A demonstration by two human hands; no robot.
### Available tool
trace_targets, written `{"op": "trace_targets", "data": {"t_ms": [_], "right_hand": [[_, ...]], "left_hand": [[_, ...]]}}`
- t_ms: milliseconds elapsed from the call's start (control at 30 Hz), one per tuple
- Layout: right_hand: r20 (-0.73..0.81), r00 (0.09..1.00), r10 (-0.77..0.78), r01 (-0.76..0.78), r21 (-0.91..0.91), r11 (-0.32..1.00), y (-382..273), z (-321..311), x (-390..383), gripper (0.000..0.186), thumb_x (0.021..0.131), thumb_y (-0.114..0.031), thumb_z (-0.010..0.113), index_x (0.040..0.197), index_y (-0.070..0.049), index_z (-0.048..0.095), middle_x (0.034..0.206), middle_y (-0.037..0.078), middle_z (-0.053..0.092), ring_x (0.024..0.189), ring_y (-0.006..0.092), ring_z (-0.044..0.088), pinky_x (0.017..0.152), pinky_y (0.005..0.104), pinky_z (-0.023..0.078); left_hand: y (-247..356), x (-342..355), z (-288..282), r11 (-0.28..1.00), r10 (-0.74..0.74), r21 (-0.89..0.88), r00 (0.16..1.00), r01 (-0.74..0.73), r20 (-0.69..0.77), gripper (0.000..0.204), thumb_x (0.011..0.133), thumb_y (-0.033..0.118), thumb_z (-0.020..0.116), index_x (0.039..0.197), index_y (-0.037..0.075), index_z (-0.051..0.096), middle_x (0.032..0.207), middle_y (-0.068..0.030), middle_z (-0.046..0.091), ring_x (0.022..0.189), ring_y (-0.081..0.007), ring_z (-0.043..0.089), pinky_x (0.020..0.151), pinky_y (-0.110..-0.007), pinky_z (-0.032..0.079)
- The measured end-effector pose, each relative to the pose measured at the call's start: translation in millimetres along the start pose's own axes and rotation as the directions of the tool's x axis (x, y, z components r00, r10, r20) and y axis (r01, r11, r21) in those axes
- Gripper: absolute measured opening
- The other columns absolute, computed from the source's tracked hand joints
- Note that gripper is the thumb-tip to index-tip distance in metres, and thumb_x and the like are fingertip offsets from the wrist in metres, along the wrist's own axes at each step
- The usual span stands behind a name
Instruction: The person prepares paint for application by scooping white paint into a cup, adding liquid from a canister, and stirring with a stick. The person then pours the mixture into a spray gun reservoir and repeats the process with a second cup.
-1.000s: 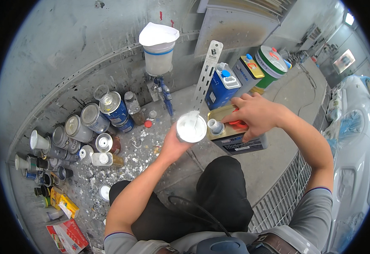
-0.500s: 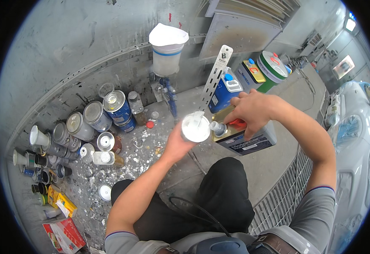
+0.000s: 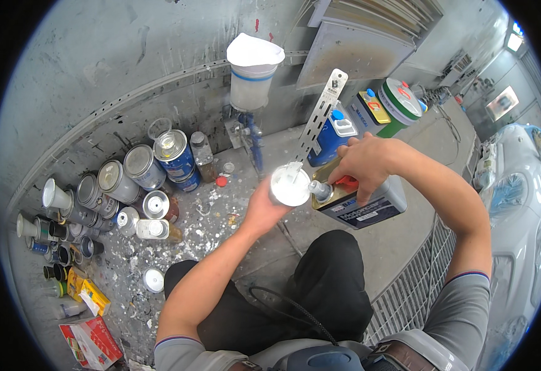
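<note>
My left hand (image 3: 262,209) is wrapped round a cup of white paint (image 3: 289,188). A slotted mixing stick (image 3: 321,112) stands in the paint and leans away to the upper right. My right hand (image 3: 367,162) grips a rectangular metal can (image 3: 372,211) from above, by its red handle (image 3: 347,181). The can is tilted toward the cup, and its pale spout (image 3: 320,190) is at the cup's right rim. Whether liquid is flowing from the spout is too small to tell.
Behind the can stand a blue can (image 3: 333,137), a yellow-topped can (image 3: 372,106) and a green-and-white pail (image 3: 400,106). Paint tins (image 3: 142,166) line the left wall. A paper strainer (image 3: 255,51) sits in a wall holder. A floor grating (image 3: 416,287) lies on the right.
The whole view has shifted slightly. The cup and the tilted can keep nearly the same place relative to each other, with both hands still gripping.
</note>
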State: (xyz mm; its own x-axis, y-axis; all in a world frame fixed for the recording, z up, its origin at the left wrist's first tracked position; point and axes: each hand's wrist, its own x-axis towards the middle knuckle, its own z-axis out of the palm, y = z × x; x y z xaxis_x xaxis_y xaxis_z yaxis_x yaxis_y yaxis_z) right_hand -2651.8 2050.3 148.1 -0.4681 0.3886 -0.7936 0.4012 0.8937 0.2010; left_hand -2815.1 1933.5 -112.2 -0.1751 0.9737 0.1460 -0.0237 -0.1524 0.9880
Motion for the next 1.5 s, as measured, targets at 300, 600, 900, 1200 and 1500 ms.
{"op": "trace_targets", "data": {"t_ms": [300, 600, 900, 1200, 1500], "right_hand": [[0.071, 0.997, 0.001, 0.0, -0.013, 1.0, -2.0, -8.9, 7.6, 0.088, 0.071, -0.046, 0.093, 0.153, -0.036, 0.062, 0.141, 0.013, 0.061, 0.138, 0.0361, 0.051, 0.109, 0.0571, 0.04], [0.148, 0.989, 0.026, -0.024, -0.011, 1.0, -1.6, -11.4, 14.5, 0.091, 0.069, -0.045, 0.094, 0.153, -0.036, 0.061, 0.148, 0.015, 0.058, 0.144, 0.04, 0.047, 0.115, 0.0706, 0.035], [0.18, 0.983, 0.026, -0.029, 0.013, 0.999, -1.4, -13.1, 16.9, 0.09, 0.069, -0.045, 0.094, 0.152, -0.038, 0.062, 0.149, 0.015, 0.057, 0.145, 0.0409, 0.046, 0.117, 0.0729, 0.034], [0.221, 0.975, 0.01, -0.017, 0.032, 0.999, 0.5, -13.9, 22.5, 0.09, 0.068, -0.047, 0.094, 0.152, -0.038, 0.062, 0.149, 0.014, 0.058, 0.143, 0.0394, 0.048, 0.113, 0.0669, 0.039], [0.215, 0.977, 0.0, -0.005, 0.025, 1.0, 1.2, -14.0, 25.9, 0.089, 0.069, -0.049, 0.093, 0.151, -0.037, 0.063, 0.143, 0.013, 0.062, 0.139, 0.0369, 0.051, 0.108, 0.0575, 0.042]], "left_hand": [[-3.9, -0.2, -1.3, 1.0, 0.004, 0.017, 1.0, -0.004, -0.023, 0.079, 0.076, 0.012, 0.094, 0.146, 0.005, 0.059, 0.14, -0.0147, 0.069, 0.132, -0.0283, 0.065, 0.111, -0.04, 0.049], [-5.0, 1.9, -0.3, 0.999, -0.009, 0.035, 1.0, 0.01, -0.013, 0.079, 0.075, 0.014, 0.095, 0.145, 0.006, 0.059, 0.14, -0.0145, 0.068, 0.132, -0.029, 0.064, 0.111, -0.041, 0.05], [-8.7, 3.9, 2.1, 0.997, 0.011, 0.08, 1.0, -0.009, -0.013, 0.081, 0.077, 0.006, 0.092, 0.149, 0.002, 0.054, 0.141, -0.0108, 0.067, 0.132, -0.0215, 0.064, 0.114, -0.038, 0.05], [-1.0, 3.6, 1.3, 0.999, 0.011, 0.044, 1.0, -0.011, 0.003, 0.082, 0.076, 0.003, 0.091, 0.149, 0.002, 0.055, 0.14, -0.0102, 0.068, 0.13, -0.0212, 0.064, 0.113, -0.038, 0.05], [-1.4, 3.2, 0.8, 1.0, 0.008, -0.004, 1.0, -0.008, -0.012, 0.079, 0.076, 0.012, 0.095, 0.145, 0.006, 0.06, 0.139, -0.0129, 0.068, 0.131, -0.027, 0.064, 0.11, -0.04, 0.05]]}}
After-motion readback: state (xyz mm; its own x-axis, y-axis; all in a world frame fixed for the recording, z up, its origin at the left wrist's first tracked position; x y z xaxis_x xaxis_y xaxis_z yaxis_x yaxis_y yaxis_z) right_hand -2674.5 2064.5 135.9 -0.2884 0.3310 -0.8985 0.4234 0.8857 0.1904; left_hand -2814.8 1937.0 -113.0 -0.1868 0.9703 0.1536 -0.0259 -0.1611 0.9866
